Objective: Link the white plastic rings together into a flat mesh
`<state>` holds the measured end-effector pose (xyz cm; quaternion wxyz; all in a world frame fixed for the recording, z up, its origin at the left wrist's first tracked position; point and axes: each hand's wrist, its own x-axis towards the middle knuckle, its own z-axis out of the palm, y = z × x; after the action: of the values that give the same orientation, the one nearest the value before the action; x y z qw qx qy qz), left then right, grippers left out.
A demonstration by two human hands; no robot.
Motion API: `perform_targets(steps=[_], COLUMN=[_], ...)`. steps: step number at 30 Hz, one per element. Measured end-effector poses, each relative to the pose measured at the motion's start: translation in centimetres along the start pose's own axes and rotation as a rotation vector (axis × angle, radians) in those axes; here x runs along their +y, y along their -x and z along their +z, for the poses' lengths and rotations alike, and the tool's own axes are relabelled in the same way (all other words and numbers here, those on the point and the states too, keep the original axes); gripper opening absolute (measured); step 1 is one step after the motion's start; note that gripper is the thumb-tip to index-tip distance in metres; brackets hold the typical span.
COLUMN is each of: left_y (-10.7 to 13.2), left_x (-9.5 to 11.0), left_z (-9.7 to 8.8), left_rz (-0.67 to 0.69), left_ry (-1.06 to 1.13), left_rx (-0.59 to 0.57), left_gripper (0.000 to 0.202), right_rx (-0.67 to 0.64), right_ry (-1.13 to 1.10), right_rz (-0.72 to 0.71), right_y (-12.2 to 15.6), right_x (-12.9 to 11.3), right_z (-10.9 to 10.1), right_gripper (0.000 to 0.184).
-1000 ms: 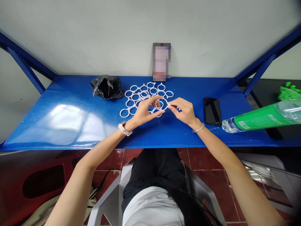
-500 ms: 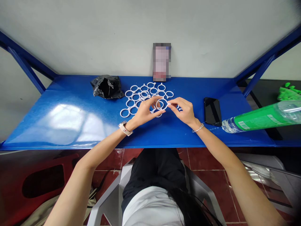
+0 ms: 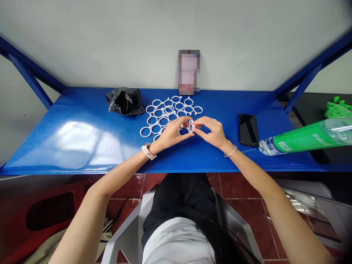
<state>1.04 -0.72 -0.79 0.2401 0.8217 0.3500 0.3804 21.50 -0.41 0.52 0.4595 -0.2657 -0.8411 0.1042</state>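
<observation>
My left hand holds a white plastic curtain ring between thumb and fingers, seen nearly edge-on just above the table. From the right, my right hand pinches a small white plastic piece at the ring's side. Whether that piece is the ring's own eyelet or a separate part, I cannot tell. Several more white rings with small knobs lie spread on the blue table behind and left of my hands. Part of the group is hidden behind my left hand.
An opened black plastic bag lies left of the rings. A pixelated phone-like object leans on the wall. On the right are a black phone and a green-labelled bottle. Green items show at the far right.
The held ring has turned from facing me to nearly edge-on. My right hand has shifted slightly left, and both hands' fingertips are closer together.
</observation>
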Motion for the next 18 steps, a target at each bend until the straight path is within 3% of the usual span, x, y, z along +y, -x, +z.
perform_targets(steps=[18], left_y=[0.3], left_x=[-0.18], left_z=[0.11], left_rz=[0.087], left_ry=[-0.129], left_rx=[0.023], left_gripper=[0.041], right_rx=[-0.005], right_ry=[-0.015], right_rz=[-0.033], right_y=[0.13], right_x=[-0.39], right_z=[0.17], right_gripper=[0.007])
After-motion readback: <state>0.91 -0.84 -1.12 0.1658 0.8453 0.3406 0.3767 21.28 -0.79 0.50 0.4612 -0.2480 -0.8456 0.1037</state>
